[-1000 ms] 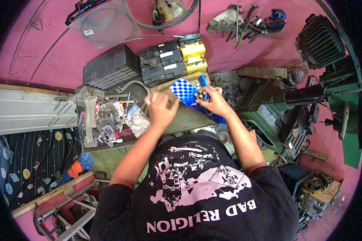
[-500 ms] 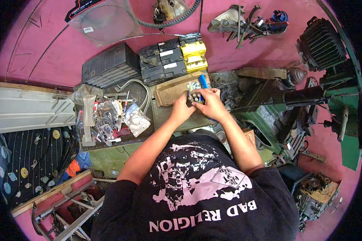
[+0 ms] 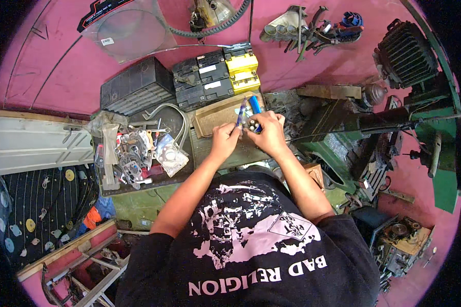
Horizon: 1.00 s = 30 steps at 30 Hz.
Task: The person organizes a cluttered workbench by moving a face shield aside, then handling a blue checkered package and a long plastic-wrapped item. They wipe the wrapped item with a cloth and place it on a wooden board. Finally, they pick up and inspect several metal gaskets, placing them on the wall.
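Nearest, the black shirt (image 3: 343, 245) spreads along the lower edge, and just beyond it runs the front edge of the bench (image 3: 210, 156). A strip of bench top shows between that edge and the hands, with room on it below both wrists; sideways the room is narrower, a pile of metal parts (image 3: 133, 156) sitting to the left and a green machine (image 3: 320, 153) to the right. The left hand (image 3: 224, 141) pinches a thin purplish strip (image 3: 242, 110), blurred, pointing away from the body. Just right of it, the right hand (image 3: 270, 134) curls around a cluster of small round-ended pieces (image 3: 253, 125). Beyond the hands lies a shallow wooden tray (image 3: 204, 120), with a blue piece (image 3: 255, 104) at its right end. Farther back, black batteries (image 3: 202, 77) and yellow batteries (image 3: 245, 71) stand against the pink wall (image 3: 287, 69).
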Each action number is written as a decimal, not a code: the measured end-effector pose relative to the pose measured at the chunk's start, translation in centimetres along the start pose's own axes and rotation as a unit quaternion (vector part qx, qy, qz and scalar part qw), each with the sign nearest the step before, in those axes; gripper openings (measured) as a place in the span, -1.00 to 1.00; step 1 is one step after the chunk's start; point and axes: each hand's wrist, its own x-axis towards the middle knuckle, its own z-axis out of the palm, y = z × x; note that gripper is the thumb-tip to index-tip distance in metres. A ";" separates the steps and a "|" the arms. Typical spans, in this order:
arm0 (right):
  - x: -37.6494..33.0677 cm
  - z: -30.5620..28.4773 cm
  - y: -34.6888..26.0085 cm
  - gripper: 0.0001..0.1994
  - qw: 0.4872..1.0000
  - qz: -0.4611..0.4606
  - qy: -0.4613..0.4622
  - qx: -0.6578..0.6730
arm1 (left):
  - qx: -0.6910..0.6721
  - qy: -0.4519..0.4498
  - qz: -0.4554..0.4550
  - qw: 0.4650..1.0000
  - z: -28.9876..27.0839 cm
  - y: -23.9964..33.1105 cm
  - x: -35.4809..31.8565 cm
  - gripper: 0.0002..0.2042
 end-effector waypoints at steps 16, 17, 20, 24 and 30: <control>0.3 0.9 -1.2 -0.70 0.998 -0.018 -0.059 0.006 | 0.022 0.095 -0.113 0.989 -0.8 2.0 1.9 -0.83; 0.3 1.1 -1.5 -0.71 0.999 -0.007 -0.050 0.000 | 0.067 0.087 -0.117 0.987 -1.2 2.7 2.0 -0.84; -0.7 2.1 -1.5 -0.68 0.999 0.006 -0.040 -0.006 | 0.249 0.053 0.009 0.967 -2.6 3.3 1.6 -0.87; -1.3 2.5 -3.2 -0.64 0.998 0.027 -0.046 -0.028 | 0.167 0.029 0.010 0.985 -2.9 1.3 0.7 -0.86; -2.9 3.3 -4.0 -0.64 0.998 -0.020 0.002 -0.054 | 0.089 0.086 0.129 0.984 -3.2 1.1 -0.8 -0.87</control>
